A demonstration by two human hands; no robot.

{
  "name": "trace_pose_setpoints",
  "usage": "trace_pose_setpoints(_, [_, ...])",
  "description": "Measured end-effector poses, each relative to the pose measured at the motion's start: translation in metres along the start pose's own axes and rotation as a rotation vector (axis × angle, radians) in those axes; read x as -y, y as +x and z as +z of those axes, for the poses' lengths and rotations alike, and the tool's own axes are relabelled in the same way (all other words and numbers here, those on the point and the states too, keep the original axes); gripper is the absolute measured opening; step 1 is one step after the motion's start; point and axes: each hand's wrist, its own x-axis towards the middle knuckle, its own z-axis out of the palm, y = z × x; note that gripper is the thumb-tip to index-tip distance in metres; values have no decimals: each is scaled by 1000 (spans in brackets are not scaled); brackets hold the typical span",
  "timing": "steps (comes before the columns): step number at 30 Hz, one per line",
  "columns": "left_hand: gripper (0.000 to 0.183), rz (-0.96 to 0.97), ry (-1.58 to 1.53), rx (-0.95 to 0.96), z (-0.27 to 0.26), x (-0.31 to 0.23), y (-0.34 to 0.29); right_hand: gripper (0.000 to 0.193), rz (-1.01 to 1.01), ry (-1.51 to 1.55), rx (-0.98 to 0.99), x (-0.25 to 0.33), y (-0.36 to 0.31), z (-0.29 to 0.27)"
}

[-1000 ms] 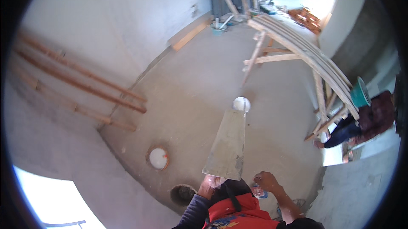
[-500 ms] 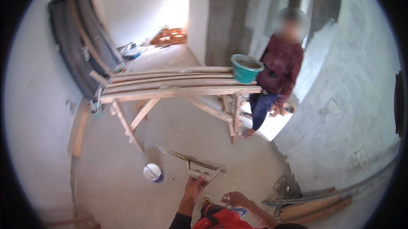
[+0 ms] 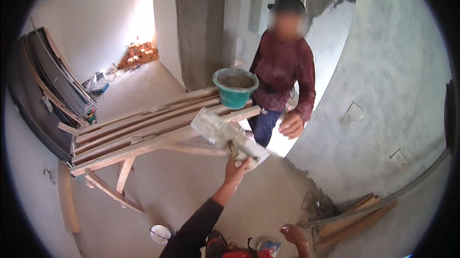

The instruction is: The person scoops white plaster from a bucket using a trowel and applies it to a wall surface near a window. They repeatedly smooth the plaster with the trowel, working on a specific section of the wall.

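Observation:
My left hand is raised at arm's length and shut on the underside of a long flat plastering board, grey with mortar and tilted up toward the left. The board's far end hangs just in front of a wooden plank scaffold and below a green tub filled with mortar that stands on the scaffold's right end. My right hand is low at the bottom edge, smeared with mortar, beside a small blue and white object. Its grip is not clear.
A person in a maroon shirt stands behind the scaffold's right end, one hand hanging open. A small white bucket sits on the floor. Planks lie along the right wall, dark panels lean on the left, and bricks are stacked far back.
The view has swung from the floor up to the scaffold and the person. My left hand has lifted the board from pointing down at the floor to up near the green tub.

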Motion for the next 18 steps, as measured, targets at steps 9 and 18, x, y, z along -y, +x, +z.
trace_pose_setpoints(9, [50, -46, -11, 372, 19, 5, 124, 23, 4, 165, -29, 7, 32, 69])
trace_pose_setpoints(18, [41, 41, 220, 89, 14, 39, 177, 23, -246, 109, 32, 4, 138, 23])
